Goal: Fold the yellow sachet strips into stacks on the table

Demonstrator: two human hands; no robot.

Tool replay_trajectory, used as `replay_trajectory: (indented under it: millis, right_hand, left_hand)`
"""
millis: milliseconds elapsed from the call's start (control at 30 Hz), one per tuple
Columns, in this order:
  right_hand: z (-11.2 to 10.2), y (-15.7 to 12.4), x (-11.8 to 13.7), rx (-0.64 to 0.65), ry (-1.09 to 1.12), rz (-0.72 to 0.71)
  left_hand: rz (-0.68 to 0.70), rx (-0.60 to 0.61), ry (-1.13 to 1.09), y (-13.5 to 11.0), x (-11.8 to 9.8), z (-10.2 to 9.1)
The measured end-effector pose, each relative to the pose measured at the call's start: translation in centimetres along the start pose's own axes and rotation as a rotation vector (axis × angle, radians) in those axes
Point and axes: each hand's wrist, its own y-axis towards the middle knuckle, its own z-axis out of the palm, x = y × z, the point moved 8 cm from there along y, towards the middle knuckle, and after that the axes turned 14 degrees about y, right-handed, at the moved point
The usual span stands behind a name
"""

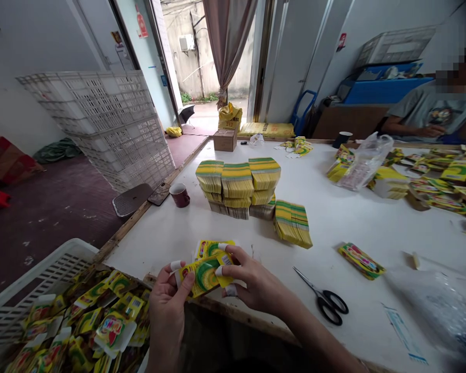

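Observation:
Near the table's front edge, my left hand (166, 300) grips the left end of a small yellow and green printed carton (205, 275), thumb on top. My right hand (252, 277) holds the carton's right end between its fingers. White coverings wrap several fingertips of both hands. Just behind lies another yellow carton (206, 249), partly hidden by the held one. Beyond my hands stand stacked bundles (236, 181) of flat yellow and green pieces, with one separate bundle (292, 223) to their right.
Black-handled scissors (328, 305) and a printed carton (361, 260) lie at right, near clear plastic (435, 305). A white basket (75, 248) of cartons stands at lower left. A mug (179, 195) and phone (159, 193) sit by the left edge. A person (435, 114) sits at far right.

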Motion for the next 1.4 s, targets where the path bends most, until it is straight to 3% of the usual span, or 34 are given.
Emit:
replay_trajectory:
  millis: [233,400,600,767,933,1000,1167,1333,1400]
  right_hand:
    - [-0.3,0.4,-0.3,-0.039,0.009,0.041]
    - [-0.7,0.5,-0.3,-0.004,0.157,0.052]
    - [-0.4,0.8,-0.6,-0.141,0.255,0.057]
    - [0.5,0.6,-0.5,-0.069,0.349,0.053]
    - [1.8,0.1,-0.9,-0.033,0.224,0.167]
    - [1.7,0.0,-1.2,-0.087,0.296,0.181]
    - [1.1,0.1,-2.7,-0.283,0.766,0.263]
    - [0.2,0.2,-2.4,-0.468,0.565,0.231]
    - [0.4,0.4,-2.2,-0.466,0.642,0.207]
  left_hand:
    - [0.015,-0.034,-0.001,0.0,-0.2,0.1]
    - [0.003,0.010,0.017,0.0,-0.1,0.5]
    - [0.036,0.008,0.029,-0.2,-0.2,0.8]
    - [0.007,-0.028,-0.006,-0.2,0.3,0.2]
    - [0.042,-0.067,-0.016,-0.7,0.2,0.1]
    - [0.065,-0.072,-0.008,-1.1,-0.1,0.4]
    - [0.075,-0.003,-0.012,-1.7,-0.3,1.4]
    - [0.039,0.060,0.009,-1.3,1.1,1.4]
    - [0.013,0.045,-0.026,-1.1,1.5,1.3]
